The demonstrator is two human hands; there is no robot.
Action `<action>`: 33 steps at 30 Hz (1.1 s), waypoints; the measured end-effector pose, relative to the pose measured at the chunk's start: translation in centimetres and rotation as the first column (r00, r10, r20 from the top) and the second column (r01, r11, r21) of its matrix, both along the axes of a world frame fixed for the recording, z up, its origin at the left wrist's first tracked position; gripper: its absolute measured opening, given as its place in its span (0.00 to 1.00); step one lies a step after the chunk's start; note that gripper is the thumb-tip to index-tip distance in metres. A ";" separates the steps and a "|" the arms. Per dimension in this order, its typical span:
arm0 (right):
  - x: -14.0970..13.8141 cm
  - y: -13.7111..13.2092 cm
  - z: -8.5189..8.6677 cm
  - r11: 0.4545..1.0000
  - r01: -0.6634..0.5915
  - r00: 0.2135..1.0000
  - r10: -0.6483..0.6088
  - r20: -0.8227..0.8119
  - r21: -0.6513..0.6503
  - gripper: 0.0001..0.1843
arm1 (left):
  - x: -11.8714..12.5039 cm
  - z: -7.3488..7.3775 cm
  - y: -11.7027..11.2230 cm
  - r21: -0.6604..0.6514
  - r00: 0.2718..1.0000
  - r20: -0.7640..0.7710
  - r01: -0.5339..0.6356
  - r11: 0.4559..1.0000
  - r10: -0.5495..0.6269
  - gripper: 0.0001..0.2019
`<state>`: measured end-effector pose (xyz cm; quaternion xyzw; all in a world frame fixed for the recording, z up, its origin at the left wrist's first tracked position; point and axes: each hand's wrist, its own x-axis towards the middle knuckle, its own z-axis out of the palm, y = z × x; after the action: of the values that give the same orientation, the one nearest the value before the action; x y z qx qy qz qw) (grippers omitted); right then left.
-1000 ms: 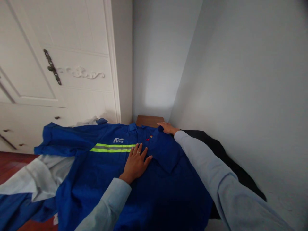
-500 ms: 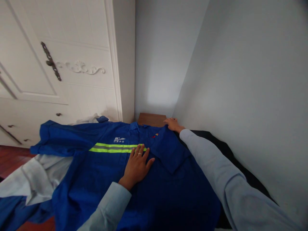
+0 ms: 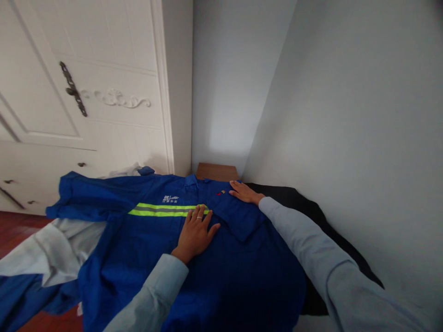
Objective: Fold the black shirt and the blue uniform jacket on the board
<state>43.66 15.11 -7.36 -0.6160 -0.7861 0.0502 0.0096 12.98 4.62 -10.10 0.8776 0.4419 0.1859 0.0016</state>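
Observation:
A blue short-sleeved work shirt (image 3: 145,249) lies spread out in front of me, with a yellow-and-grey reflective stripe (image 3: 159,210) across its chest. White lettering and a small coloured emblem mark the upper front. The right-hand sleeve (image 3: 242,223) is folded inward over the body. My left hand (image 3: 196,230) lies flat, fingers apart, at the end of the stripe. Near the shoulder, my right hand (image 3: 245,192) rests with outstretched fingers on the folded part.
A white cabinet (image 3: 124,133) with a dark handle stands at the left. Grey wall (image 3: 346,115) rises close on the right, with black cloth (image 3: 294,198) along it. Grey-white cloth (image 3: 58,249) hangs beyond the shirt's left side. A brown wooden piece (image 3: 217,172) sits in the corner.
My right hand has moved down and slightly left from the shirt's shoulder edge and now lies flatter on the fabric. The folded sleeve has shifted slightly left. My left hand stays nearly in place.

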 end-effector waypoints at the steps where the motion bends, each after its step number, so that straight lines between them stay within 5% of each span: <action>1: -0.2 0.0 0.1 0.999 0.026 1.000 -0.026 -0.011 0.039 0.39 | 0.0 0.0 0.0 0.002 1.000 0.002 0.002 1.000 -0.002 0.32; 12: -1.0 -0.7 -2.0 0.991 0.119 0.992 -0.121 0.035 0.058 0.37 | 0.0 0.9 -0.8 -0.063 1.000 0.025 0.019 0.998 -0.017 0.32; 16: -0.5 -0.3 -3.1 0.987 0.132 0.989 -0.137 0.049 0.096 0.39 | -0.4 1.3 -0.4 -0.142 0.988 0.147 0.065 0.988 -0.044 0.28; 20: 0.1 0.2 -4.0 0.986 0.121 0.990 -0.129 0.064 0.114 0.40 | -3.6 3.0 2.5 -0.203 0.909 0.414 0.044 0.978 0.045 0.18; 23: 0.5 0.6 -4.7 0.987 0.107 0.990 -0.117 0.080 0.124 0.41 | -8.9 5.8 5.7 -0.181 0.848 0.478 -0.158 0.971 0.228 0.17; 25: 0.7 0.9 -5.2 0.986 0.096 0.991 -0.107 0.077 0.133 0.40 | -13.3 8.3 7.5 -0.130 0.787 0.456 -0.402 0.906 0.415 0.18; 29: 0.9 1.1 -5.6 0.981 0.089 0.994 -0.099 0.049 0.171 0.40 | -21.9 12.3 9.4 -0.040 0.671 0.395 -0.670 0.741 0.628 0.24; 33: 0.8 1.0 -5.6 0.980 0.048 0.997 -0.058 0.048 0.191 0.41 | -27.0 13.5 9.9 -0.313 0.373 0.293 -0.832 0.457 0.880 0.30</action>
<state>44.45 16.12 -12.96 -0.6341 -0.7706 -0.0417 0.0485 -14.03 14.47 3.43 0.4572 0.8299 0.3160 0.0483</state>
